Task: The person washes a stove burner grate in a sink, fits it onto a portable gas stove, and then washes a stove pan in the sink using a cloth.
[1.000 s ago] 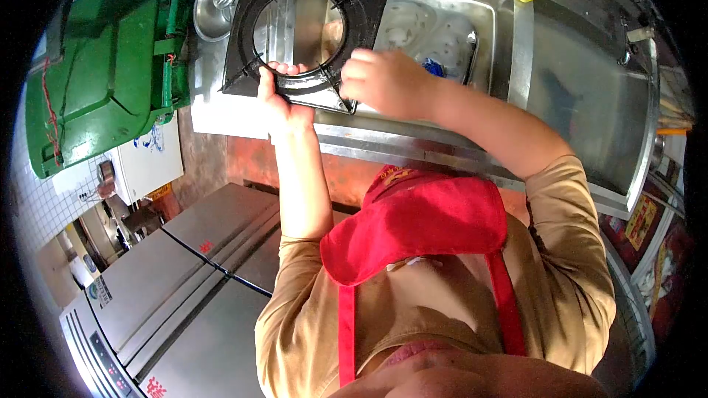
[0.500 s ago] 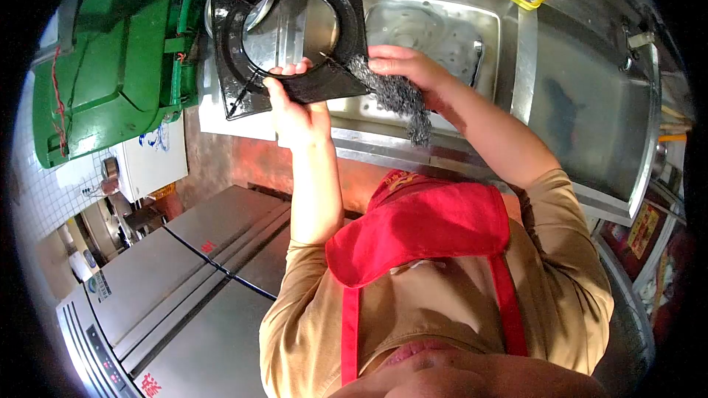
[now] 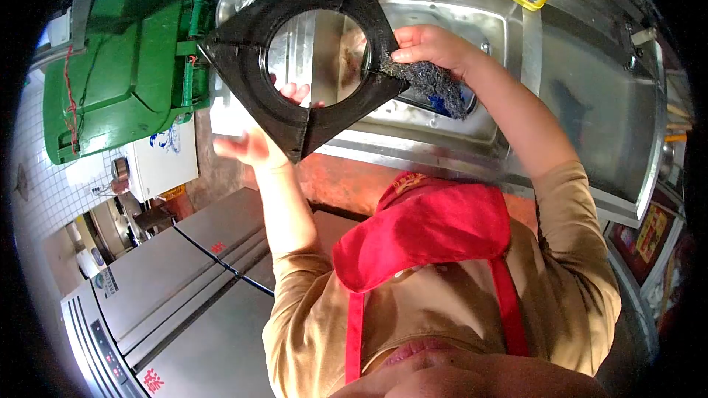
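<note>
Black frame: A square metal frame (image 3: pixel 343 115) with a large round opening is held up between my hands, in front of the sink's left part. It is turned so its corners point up, left, down and right.
Left hand: My left hand (image 3: pixel 254 149) is behind the frame's lower-left edge. It is spread wide, the thumb reaching out to the left, clear of the frame, and some fingers showing through the round opening. How firmly they bear on the metal I cannot tell.
Right hand: My right hand (image 3: pixel 431 48) is narrow, pinching a grey scouring pad, just beside the frame's right corner.
Scouring pad: The mesh pad (image 3: pixel 434 85) slants from that corner down to the right, its long axis leading away from the frame. Its upper end appears to touch the metal.
Nearer hand: For the right corner, my right hand; for the lower-left edge, my left. From my right hand, most of the frame lies leftward.
Sink: Its metal rim (image 3: pixel 525 66) runs beyond my right hand; something blue shows behind the pad.
</note>
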The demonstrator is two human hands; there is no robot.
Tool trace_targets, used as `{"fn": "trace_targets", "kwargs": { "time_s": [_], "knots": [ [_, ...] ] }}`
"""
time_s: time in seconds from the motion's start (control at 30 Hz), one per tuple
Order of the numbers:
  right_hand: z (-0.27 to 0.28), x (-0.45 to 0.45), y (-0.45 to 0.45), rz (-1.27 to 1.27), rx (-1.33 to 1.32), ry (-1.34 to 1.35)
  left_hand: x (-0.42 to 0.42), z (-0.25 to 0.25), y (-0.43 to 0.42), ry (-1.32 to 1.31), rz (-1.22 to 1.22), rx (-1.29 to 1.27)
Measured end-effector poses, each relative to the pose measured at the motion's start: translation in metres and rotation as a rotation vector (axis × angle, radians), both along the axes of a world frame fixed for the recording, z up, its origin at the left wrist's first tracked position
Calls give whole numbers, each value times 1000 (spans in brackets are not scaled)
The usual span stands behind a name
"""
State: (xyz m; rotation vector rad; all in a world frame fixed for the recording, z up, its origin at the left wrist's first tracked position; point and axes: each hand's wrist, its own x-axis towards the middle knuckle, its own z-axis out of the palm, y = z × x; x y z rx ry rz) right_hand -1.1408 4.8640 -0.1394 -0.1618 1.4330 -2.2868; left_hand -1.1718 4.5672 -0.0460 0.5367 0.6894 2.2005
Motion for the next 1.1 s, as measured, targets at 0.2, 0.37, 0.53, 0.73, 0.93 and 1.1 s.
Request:
{"fn": "trace_targets", "kwargs": {
  "time_s": [0.2,0.37,0.53,0.73,0.93,1.1],
  "knots": [
    [3,-6,2,-261,303,17,0,7,12,-75,434,-608],
    [8,12,9,-724,345,110,2,-14,12,-234,679,-513],
    [33,31,-39,-895,976,831,12,-29,27,-326,718,-382],
    [38,40,-54,-671,1281,909,20,-36,36,-289,764,-311],
    [38,34,-43,-641,1305,1049,26,-36,35,-257,710,-221],
    [42,25,-35,-764,1344,1098,33,-32,41,-219,687,-227]
  ]
}}
